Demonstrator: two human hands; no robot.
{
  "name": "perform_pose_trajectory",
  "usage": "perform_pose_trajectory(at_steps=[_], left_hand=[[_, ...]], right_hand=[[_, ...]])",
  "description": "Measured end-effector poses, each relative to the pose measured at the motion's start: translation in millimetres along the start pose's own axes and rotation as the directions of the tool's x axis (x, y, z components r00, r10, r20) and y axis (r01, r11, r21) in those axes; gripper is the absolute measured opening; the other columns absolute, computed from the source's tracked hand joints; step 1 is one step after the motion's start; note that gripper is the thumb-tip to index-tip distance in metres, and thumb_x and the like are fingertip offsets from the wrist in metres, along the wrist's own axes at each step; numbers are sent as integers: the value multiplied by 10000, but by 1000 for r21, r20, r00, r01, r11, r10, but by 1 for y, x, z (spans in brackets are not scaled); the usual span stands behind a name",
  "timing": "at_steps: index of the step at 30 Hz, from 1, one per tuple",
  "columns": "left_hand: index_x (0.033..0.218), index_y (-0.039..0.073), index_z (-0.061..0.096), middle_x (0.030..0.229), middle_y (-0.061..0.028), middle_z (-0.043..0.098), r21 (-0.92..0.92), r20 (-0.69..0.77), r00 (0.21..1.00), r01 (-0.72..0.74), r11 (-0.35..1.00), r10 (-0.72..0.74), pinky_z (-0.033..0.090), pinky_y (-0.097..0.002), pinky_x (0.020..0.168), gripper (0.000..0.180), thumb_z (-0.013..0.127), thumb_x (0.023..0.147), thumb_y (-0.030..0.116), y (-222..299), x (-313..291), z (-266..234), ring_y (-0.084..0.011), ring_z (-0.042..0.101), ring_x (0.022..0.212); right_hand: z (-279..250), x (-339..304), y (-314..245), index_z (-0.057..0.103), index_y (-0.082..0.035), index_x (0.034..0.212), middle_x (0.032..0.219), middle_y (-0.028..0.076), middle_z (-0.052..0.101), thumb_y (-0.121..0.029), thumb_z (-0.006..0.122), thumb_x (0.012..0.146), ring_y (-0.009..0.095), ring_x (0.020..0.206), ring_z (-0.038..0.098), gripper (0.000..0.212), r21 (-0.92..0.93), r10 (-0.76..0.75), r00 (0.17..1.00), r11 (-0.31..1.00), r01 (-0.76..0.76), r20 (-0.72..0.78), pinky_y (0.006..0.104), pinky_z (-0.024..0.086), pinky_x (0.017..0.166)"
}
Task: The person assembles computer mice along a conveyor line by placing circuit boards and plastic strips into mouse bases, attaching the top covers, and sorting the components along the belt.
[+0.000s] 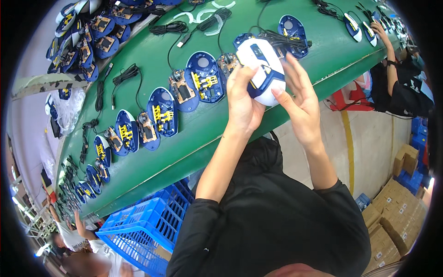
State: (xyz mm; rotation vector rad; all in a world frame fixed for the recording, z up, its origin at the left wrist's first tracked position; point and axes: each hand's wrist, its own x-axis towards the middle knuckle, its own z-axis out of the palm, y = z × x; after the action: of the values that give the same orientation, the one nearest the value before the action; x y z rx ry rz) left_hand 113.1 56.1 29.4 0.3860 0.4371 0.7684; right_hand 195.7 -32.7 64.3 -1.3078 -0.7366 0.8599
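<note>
A white and navy computer mouse (264, 60) is held up over the near edge of the green work surface. My left hand (243, 101) grips its left side, the thumb lying along the shell. The right hand (302, 99) closes on the other side, thumb pressed on the white lower end and fingers along the edge. Just left of my hands lies an upturned navy top shell (206, 76) with yellow parts, beside a mouse base with a circuit board (183, 90). Behind the held mouse, partly covered, are another open shell (291, 34) and a coiled black cable (277, 38).
Along the green table (217, 138) runs a row of opened mice with cables. More mouse halves (104, 27) are piled at the far left. A blue crate (143, 228) stands below the near edge. Co-workers are at both ends; cardboard boxes (392, 212) sit at the right.
</note>
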Motion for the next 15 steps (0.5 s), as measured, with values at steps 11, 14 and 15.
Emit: perform_pose_trajectory(at_steps=[11, 14, 15], left_hand=[[1117, -31, 570, 1022, -177, 673, -12, 201, 976, 85, 996, -81, 572, -372, 861, 474, 772, 733, 160, -37, 34, 38, -245, 687, 914], [1100, -31, 566, 1018, -180, 669, -60, 110, 992, 67, 996, -60, 569, -381, 865, 483, 760, 695, 146, -48, 33, 51, -258, 683, 911], [1100, -31, 566, 1018, -180, 669, -56, 113, 992, 70, 996, -63, 569, -381, 865, 483, 760, 695, 146, -50, 34, 53, -258, 683, 911]], right_hand=[[-68, 1, -43, 615, -23, 1135, 1066, 120, 699, -130, 843, 701, 197, 968, 684, 501, -499, -208, 974, 856, 138, -87, 319, 543, 789], [-77, 2, -43, 604, 24, 1175, 1087, 126, 687, -112, 863, 704, 179, 991, 669, 555, -579, -299, 952, 788, 208, -66, 299, 529, 852], [-80, 1, -45, 604, 24, 1175, 1087, 126, 687, -112, 863, 704, 179, 991, 669, 555, -578, -301, 951, 789, 207, -70, 299, 529, 852]])
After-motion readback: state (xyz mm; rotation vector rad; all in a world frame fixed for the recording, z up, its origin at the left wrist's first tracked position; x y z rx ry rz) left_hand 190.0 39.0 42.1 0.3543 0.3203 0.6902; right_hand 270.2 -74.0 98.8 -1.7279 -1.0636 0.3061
